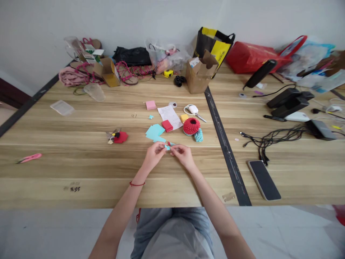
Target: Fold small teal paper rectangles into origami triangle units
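My left hand (155,154) and my right hand (182,154) meet over the wooden table (81,172), and both pinch a small folded light blue paper piece (169,146) between their fingertips. Just beyond them lies a stack of light blue paper sheets (155,132). To the right of that stands a red and blue folded-paper model (192,128). A red paper block (167,125) rests on a white printed sheet (169,116). A red string circles my left wrist.
White-handled scissors (192,110), a pink note pad (150,105) and a yellow block (184,117) lie behind. A phone (263,179) and black cables (272,138) lie right. A red-and-black trinket (118,136) and pink cutter (30,157) lie left. Bags and boxes line the wall.
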`<move>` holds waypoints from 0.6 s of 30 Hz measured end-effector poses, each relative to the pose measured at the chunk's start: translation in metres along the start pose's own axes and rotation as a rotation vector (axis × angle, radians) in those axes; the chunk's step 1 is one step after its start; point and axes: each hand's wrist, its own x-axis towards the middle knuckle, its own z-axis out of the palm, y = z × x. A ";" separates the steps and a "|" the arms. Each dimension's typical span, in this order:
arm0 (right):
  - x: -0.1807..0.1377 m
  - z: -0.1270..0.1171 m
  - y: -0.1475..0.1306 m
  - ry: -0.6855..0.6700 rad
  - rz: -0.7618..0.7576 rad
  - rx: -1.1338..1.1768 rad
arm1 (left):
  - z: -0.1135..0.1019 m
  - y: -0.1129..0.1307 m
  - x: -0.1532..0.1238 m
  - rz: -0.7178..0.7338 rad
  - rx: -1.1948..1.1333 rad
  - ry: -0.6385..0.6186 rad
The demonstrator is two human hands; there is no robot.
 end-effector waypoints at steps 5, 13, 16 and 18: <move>-0.001 0.001 -0.002 0.011 -0.063 -0.056 | 0.001 0.002 -0.001 -0.002 -0.020 -0.016; -0.007 -0.001 -0.008 -0.018 -0.428 -0.391 | 0.000 0.004 0.002 -0.094 -0.164 -0.047; -0.009 -0.003 -0.007 -0.081 -0.537 -0.515 | 0.000 0.005 0.002 -0.130 -0.211 -0.042; -0.009 -0.003 -0.007 -0.111 -0.579 -0.597 | 0.001 0.006 0.002 -0.158 -0.246 -0.042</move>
